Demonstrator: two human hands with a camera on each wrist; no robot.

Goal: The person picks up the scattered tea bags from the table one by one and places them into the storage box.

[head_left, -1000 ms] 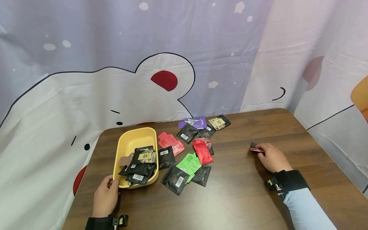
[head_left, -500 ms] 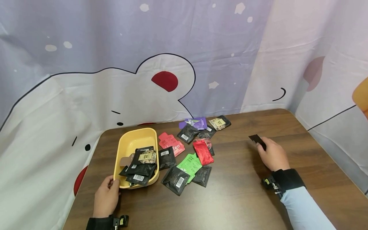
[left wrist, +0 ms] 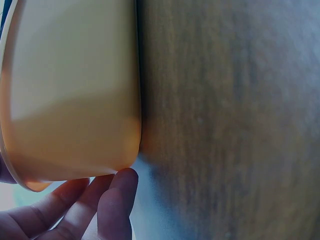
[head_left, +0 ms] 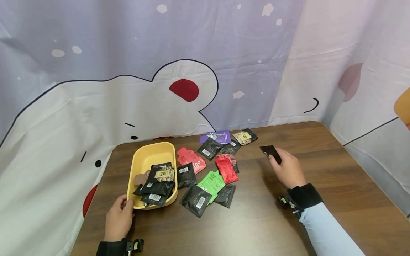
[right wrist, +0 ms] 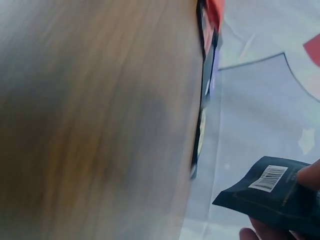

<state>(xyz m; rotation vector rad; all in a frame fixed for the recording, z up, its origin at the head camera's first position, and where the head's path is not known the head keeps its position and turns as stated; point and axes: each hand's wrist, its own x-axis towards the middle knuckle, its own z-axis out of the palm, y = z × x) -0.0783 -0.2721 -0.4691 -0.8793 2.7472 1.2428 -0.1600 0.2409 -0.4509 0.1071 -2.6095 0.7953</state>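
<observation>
While the right hand [head_left: 288,170] is lifted above the table [head_left: 336,170], it pinches a small black sachet [head_left: 270,152] between the thumb and the fingers. The sachet is flat and dark, and the right wrist view shows a white barcode label near one corner. It sticks out past the fingertips, up and away from the person, and does not touch the wood.

The left hand [head_left: 118,219] rests at the near corner of the yellow tray [head_left: 150,156], with its fingers curled against the wall. Dark sachets lie inside the tray.

To the left of the right hand, a loose pile of packets [head_left: 211,170] lies on the table, in red, green, purple and black. Under the right hand and on its right side the wood is bare up to the table edge.
</observation>
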